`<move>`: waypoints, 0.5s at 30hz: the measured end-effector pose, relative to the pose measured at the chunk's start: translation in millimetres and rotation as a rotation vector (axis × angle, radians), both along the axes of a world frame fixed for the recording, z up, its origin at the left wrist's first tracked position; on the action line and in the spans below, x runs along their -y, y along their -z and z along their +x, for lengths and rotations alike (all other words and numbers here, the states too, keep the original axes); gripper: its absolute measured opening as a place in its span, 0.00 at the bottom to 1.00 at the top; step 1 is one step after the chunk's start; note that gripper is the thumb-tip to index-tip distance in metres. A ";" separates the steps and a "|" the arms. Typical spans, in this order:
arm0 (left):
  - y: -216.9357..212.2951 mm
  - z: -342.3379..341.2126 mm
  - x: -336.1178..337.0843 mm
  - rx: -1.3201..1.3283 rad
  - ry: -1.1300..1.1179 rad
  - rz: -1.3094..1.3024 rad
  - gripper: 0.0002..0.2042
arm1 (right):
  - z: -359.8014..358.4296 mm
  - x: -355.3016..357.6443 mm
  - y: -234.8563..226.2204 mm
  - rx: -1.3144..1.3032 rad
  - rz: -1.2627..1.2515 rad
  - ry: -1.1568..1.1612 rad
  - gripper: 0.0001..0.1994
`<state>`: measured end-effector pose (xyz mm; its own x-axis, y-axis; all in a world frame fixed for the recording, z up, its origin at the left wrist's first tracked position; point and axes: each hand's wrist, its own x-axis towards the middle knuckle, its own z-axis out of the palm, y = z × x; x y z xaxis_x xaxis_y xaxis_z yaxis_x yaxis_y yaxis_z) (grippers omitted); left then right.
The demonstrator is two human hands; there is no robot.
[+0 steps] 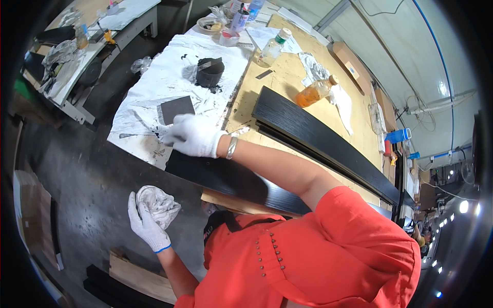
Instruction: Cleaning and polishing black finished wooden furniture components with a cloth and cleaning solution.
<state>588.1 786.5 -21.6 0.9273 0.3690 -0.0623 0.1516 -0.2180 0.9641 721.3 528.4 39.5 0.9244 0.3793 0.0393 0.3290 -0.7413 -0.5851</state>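
Note:
My left hand (145, 223), in a white glove, is closed around a crumpled white cloth (158, 206) beyond the table's near left edge. My right hand (195, 135), gloved too with a metal bracelet at its wrist, reaches across over the end of a smooth black board (221, 177). Its fingers are curled together; what they hold, if anything, is hidden. Just beyond them, a dark grey square sheet (177, 109) lies on a stained white cover (141, 97). Farther back stands a black-smeared pot (209, 73) with a flat strip across its top.
Stacked black boards (318, 141) lie along the table's right side. Behind them are an orange-liquid bottle (314, 92), a clear green-capped bottle (273, 49) and white rags (341, 108). Cans and a bowl (209, 24) stand at the back. Another workbench (84, 61) is at far left.

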 end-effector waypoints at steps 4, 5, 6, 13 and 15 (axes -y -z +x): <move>-4.5 6.1 2.9 -0.009 -0.037 -0.140 0.19 | 22.1 18.5 12.9 0.060 -0.234 0.207 0.09; -5.5 6.5 3.2 -0.010 -0.034 -0.134 0.19 | 25.7 28.7 7.9 0.019 -0.248 0.283 0.10; -8.8 8.0 5.6 0.040 -0.050 -0.088 0.19 | 27.5 32.6 3.1 -0.006 -0.158 0.348 0.11; -59.9 9.3 97.1 0.372 0.726 0.392 0.17 | -38.9 36.0 7.1 -0.034 0.340 0.655 0.14; -45.4 29.6 113.0 0.590 0.871 0.784 0.14 | -68.2 55.9 25.8 0.038 0.369 0.752 0.14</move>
<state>617.7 673.4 23.9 0.6921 -0.6085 0.3882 -0.7211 -0.5589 0.4094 653.0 472.5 13.8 0.9213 -0.3814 0.0757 -0.1525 -0.5336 -0.8319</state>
